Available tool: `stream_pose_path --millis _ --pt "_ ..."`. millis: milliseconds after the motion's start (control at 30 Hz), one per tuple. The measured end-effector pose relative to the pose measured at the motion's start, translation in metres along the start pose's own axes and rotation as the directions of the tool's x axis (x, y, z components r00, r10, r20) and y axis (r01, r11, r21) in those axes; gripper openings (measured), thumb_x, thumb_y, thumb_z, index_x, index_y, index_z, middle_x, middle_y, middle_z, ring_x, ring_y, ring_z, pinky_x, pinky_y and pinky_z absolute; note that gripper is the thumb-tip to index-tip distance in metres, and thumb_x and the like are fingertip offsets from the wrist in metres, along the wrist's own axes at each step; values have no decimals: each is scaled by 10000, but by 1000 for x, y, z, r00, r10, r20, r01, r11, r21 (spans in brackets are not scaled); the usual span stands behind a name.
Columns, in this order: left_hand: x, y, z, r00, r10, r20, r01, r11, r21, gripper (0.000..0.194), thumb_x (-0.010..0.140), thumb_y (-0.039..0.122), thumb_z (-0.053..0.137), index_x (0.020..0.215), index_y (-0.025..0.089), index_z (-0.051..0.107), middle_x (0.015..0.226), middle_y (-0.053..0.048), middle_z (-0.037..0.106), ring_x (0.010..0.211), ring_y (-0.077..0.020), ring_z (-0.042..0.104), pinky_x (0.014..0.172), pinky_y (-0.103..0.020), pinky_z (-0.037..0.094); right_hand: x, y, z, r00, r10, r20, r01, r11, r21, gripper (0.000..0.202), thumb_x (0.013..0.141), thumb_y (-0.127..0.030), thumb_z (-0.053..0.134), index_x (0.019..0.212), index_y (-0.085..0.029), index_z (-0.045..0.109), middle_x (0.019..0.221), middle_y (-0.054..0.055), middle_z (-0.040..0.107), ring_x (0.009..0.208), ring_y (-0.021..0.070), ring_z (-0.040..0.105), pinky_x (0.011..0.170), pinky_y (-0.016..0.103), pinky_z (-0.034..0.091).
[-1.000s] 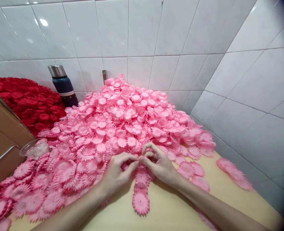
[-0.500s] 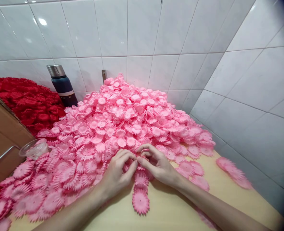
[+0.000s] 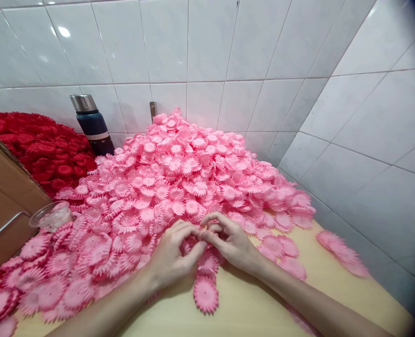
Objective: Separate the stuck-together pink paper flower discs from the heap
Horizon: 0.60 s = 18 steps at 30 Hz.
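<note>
Scalloped pink discs (image 3: 193, 178) are heaped on a pale yellow table (image 3: 263, 299). At the heap's front edge, my left hand (image 3: 179, 248) and my right hand (image 3: 225, 238) meet at the fingertips. Both are closed in a pinch, and whatever lies between the fingers is too small and hidden to make out. Just below the fingertips, a short row of overlapping pink discs (image 3: 206, 294) runs toward the front of the table.
A dark blue bottle (image 3: 94, 125) stands against the tiled wall (image 3: 207, 42), beside a red heap (image 3: 39, 145). At the left are a cardboard box (image 3: 11, 201) and a clear plastic cup (image 3: 51, 216). More pink discs (image 3: 341, 252) lie at the right.
The fingers of my left hand have shifted slightly, with its thumb now a little lower and further right. The discs stay where they were.
</note>
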<state>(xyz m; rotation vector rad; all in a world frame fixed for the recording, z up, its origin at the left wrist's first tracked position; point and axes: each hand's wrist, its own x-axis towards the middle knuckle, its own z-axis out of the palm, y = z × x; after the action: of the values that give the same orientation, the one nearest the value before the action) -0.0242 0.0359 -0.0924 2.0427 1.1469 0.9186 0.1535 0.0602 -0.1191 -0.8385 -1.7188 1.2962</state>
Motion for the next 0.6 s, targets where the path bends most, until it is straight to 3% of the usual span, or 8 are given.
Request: stream_pose_path --millis 367,600 --pt "-2 -1 0 995 36 89 -45 994 101 166 929 217 483 920 187 645 938 -62 667 892 -208 574 812 -334 447 1 -1 0 997 -59 55 58 998 21 187 950 -341 540 1047 -182 541 737 -20 577 647 100 538 595 217 425" --pt "-1 -1 0 999 -46 0 46 999 22 220 968 237 417 870 180 605 873 -32 641 815 -169 577 769 -296 427 -2 -5 -2 999 -23 38 19 995 94 215 957 -318 541 1142 -210 522 734 -37 548 627 84 478 596 209 405"
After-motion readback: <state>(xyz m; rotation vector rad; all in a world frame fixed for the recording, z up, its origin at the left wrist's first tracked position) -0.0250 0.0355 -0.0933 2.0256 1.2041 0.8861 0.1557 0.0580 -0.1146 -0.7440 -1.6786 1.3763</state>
